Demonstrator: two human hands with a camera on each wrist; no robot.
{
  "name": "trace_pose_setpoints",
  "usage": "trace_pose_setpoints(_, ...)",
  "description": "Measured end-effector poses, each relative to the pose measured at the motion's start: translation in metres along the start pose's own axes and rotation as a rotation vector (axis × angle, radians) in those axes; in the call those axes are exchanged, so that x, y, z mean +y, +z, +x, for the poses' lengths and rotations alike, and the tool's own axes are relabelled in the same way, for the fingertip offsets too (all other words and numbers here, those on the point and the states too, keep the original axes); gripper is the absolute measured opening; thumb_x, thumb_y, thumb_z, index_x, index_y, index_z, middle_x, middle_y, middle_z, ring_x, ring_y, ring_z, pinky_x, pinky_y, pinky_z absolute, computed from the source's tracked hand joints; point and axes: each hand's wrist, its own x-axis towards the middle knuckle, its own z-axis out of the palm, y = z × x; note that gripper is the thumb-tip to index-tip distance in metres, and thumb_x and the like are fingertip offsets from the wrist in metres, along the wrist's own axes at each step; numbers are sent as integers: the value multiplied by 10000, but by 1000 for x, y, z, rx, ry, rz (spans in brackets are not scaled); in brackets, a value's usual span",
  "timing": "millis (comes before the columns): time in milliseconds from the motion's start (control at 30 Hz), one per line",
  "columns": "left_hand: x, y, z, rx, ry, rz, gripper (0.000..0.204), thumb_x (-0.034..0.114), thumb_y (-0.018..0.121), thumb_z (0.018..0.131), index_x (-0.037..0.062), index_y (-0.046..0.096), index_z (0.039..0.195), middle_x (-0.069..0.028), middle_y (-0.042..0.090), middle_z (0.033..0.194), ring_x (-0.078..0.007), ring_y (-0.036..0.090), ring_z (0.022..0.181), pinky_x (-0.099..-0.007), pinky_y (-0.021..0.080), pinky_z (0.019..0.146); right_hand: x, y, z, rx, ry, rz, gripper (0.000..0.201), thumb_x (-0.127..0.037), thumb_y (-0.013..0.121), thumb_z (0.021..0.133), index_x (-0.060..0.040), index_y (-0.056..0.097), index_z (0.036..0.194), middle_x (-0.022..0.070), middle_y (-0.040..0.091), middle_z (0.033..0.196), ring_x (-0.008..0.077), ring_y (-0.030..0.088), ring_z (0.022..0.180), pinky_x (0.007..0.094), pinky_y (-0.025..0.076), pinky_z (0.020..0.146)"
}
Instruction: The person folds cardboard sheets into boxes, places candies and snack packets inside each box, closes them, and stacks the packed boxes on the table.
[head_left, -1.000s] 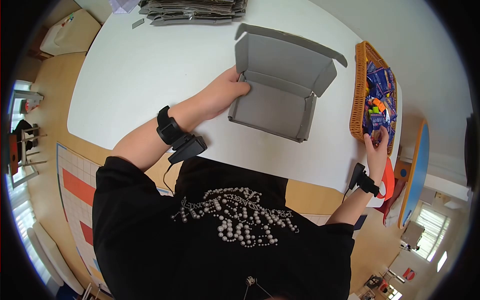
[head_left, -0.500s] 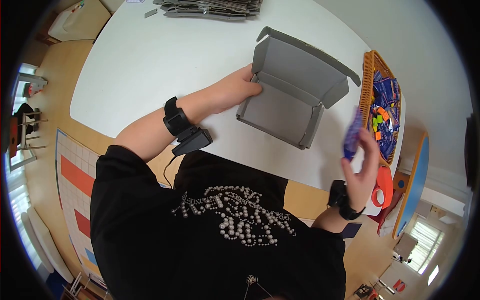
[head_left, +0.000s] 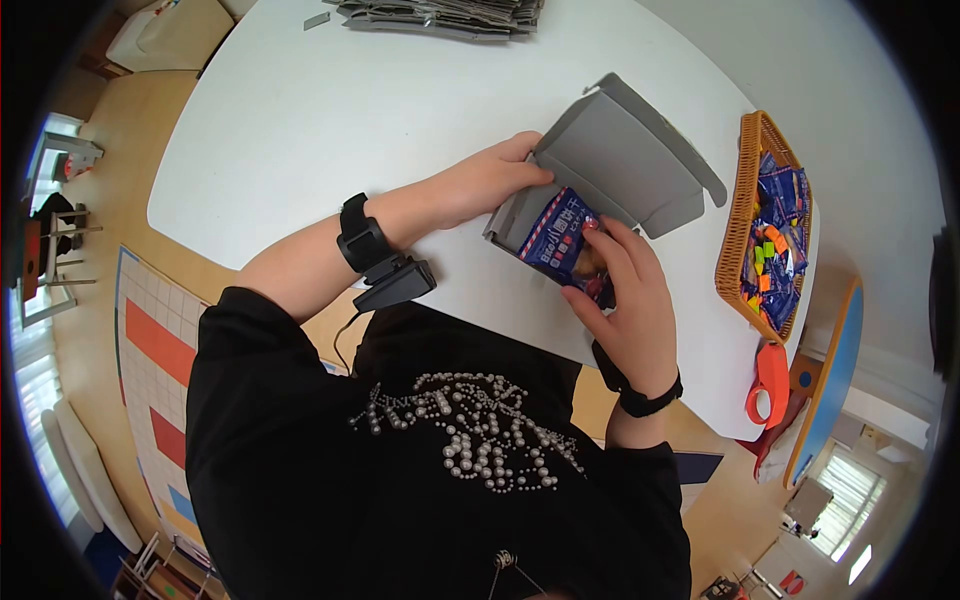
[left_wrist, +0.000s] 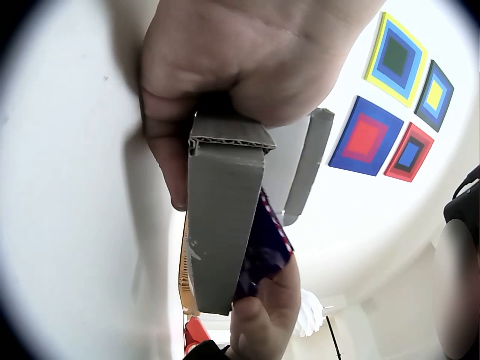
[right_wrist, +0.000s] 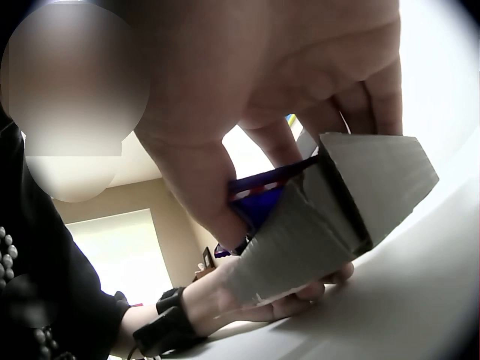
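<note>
A grey cardboard box (head_left: pixel 625 150) with its lid raised is held at its left side by my left hand (head_left: pixel 490 185), the thumb over the wall and the fingers outside. My right hand (head_left: pixel 640 305) pinches a blue snack packet (head_left: pixel 558 232) with white print and a striped edge. The packet lies tilted within the box's walls, its lower right part covered by the fingers. From the left wrist view, the packet (left_wrist: pixel 264 251) sticks up past the box's side wall (left_wrist: pixel 221 225). In the right wrist view the thumb presses on the packet (right_wrist: pixel 259 204) beside the box's front corner.
A wicker basket (head_left: pixel 738 235) of blue packets and small orange and green items stands at the table's right edge. Near it lies a red tape dispenser (head_left: pixel 768 385). Flattened grey boxes (head_left: pixel 440 18) are stacked at the back, with a grey scrap (head_left: pixel 316 21) beside them.
My right hand has taken a snack packet out of the basket and carried it left into the box. The left hand has kept its grip, the box tilting slightly and shifting right in view.
</note>
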Motion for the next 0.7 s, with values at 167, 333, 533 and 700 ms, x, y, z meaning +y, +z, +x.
trace_pose_setpoints(167, 8, 1, -3, -48, -31, -10, 443, 168, 459, 913, -8, 339, 1302, -105, 474, 1207, -146, 460, 1105, -286, 382, 946, -1, 7, 9, -23, -2, 45, 491, -179, 689, 709, -15, 514, 1138, 179, 489, 1171, 340, 501, 1026, 385, 417, 860)
trace_pose_setpoints(333, 10, 0, -6, -67, -91, -113, 473, 51, 426, 846, -5, 329, 1306, -115, 481, 1181, -148, 475, 1088, -272, 410, 919, -4, 13, 14, -18, 7, 86, 466, -187, 679, 725, -25, 522, 1133, 168, 493, 1166, 340, 503, 1019, 390, 418, 851)
trace_pose_setpoints(533, 4, -2, -5, -81, -63, -66, 618, -70, 396, 723, -8, 286, 1328, -119, 468, 1204, -159, 483, 1091, -276, 406, 933, -1, 12, 14, -10, 17, 93, 436, -164, 676, 718, -33, 536, 1109, 151, 502, 1142, 335, 499, 1018, 393, 415, 851)
trace_pose_setpoints(700, 5, -2, -5, -96, -13, 16, 642, -86, 410, 727, -8, 252, 1344, -154, 439, 1245, -186, 442, 1146, -288, 384, 952, -2, 7, 12, 19, -10, 38, 420, -138, 680, 696, -37, 555, 1083, 137, 507, 1128, 320, 494, 1018, 395, 410, 853)
